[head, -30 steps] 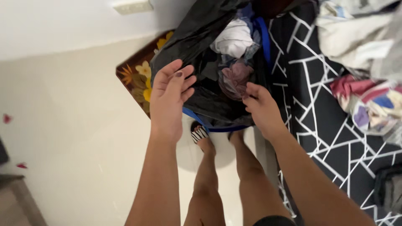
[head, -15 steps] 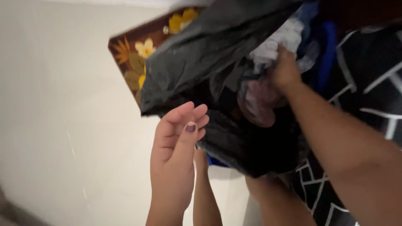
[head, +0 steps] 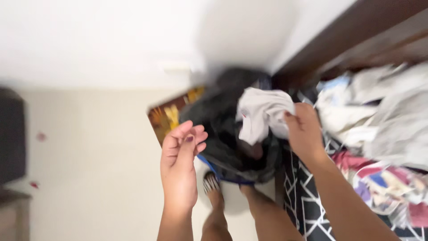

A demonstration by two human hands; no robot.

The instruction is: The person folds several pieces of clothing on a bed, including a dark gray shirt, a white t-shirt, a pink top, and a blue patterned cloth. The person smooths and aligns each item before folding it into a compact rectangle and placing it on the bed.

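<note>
Right hand (head: 305, 131) pinches pale grey garment (head: 263, 114) at frame centre, just above black bag (head: 223, 129); left hand (head: 180, 154) loosely open, empty, beside bag's left edge. Risk: pinch looks slight, cloth could slip back into bag; unsteadied bag may sag shut

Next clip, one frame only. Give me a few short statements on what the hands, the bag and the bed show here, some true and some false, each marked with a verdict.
1. The right hand grips a white cloth. True.
2. The left hand holds a striped sock. False: it is open and holds nothing, close by the edge of the black plastic bag.
3. The white cloth is raised above the black plastic bag. True.
4. The bed cover is plain red. False: it is black with white lines.
5. Clothes lie piled on the bed. True.
</note>
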